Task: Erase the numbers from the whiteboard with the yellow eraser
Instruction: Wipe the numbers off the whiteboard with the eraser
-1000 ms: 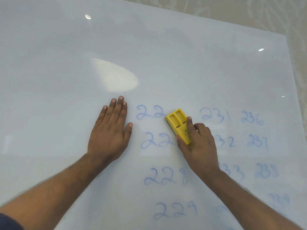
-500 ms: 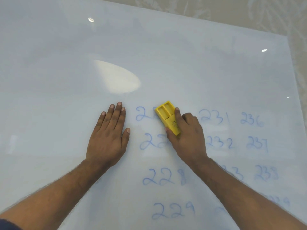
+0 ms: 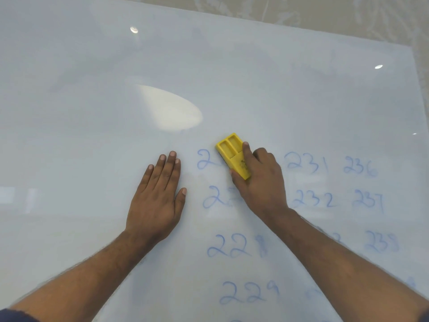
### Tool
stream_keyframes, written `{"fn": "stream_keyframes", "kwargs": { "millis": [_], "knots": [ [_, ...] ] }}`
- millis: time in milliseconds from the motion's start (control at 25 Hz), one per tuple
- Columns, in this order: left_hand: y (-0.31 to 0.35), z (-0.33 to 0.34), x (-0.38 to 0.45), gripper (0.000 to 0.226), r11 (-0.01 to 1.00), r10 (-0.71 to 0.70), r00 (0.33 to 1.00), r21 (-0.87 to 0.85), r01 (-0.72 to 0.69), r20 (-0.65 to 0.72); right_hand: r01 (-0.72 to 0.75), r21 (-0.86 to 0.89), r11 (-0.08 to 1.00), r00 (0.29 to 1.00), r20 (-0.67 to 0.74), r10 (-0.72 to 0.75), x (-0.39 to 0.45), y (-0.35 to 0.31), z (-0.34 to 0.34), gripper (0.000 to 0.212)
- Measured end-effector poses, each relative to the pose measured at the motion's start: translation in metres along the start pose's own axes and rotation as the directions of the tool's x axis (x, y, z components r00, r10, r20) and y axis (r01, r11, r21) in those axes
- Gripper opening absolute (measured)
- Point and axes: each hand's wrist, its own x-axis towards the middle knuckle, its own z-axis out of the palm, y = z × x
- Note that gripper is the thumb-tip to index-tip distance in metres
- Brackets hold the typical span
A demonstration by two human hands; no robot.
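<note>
The right hand (image 3: 260, 182) grips the yellow eraser (image 3: 233, 155) and presses it on the whiteboard (image 3: 92, 89), near the middle, over the top number of the left column. The left hand (image 3: 157, 201) lies flat and open just beside it. Only a "2" (image 3: 203, 159) is left there. Most numbers wait: 228, 229, 231, 232, 236, 237. The job looks just begun.

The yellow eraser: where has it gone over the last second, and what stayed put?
The right hand slid the yellow eraser leftward and away across the whiteboard, wiping the top number down to one "2". Its grip is unchanged. The left hand stayed flat; the other numbers remain.
</note>
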Motion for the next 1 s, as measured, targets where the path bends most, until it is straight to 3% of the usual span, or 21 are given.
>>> {"fn": "stream_keyframes", "kwargs": {
  "millis": [280,560,720,880,1000],
  "knots": [
    [-0.003,0.0,-0.005,0.063,1.0,0.029,1.0,0.001,-0.029,0.007,0.167,-0.055,0.984,0.983,0.09,-0.161,-0.049,0.01,-0.013,0.063],
    [-0.002,-0.001,-0.006,0.063,1.0,0.014,1.0,-0.008,-0.014,-0.005,0.002,-0.016,1.0,1.0,-0.001,-0.002,0.002,-0.019,0.005,0.067],
    [-0.003,-0.001,-0.008,0.062,0.999,0.025,1.0,-0.022,-0.025,-0.017,0.1,0.0,0.995,0.995,0.021,-0.1,-0.014,-0.05,0.018,0.064],
    [-0.003,-0.001,-0.011,0.063,0.999,0.03,1.0,-0.012,-0.03,-0.01,0.239,-0.061,0.969,0.968,0.089,-0.233,-0.052,-0.027,0.004,0.062],
    [-0.002,-0.001,-0.012,0.063,1.0,0.017,1.0,-0.007,-0.017,-0.006,0.193,-0.084,0.978,0.98,0.07,-0.188,-0.044,-0.009,-0.003,0.063]
  ]
}}
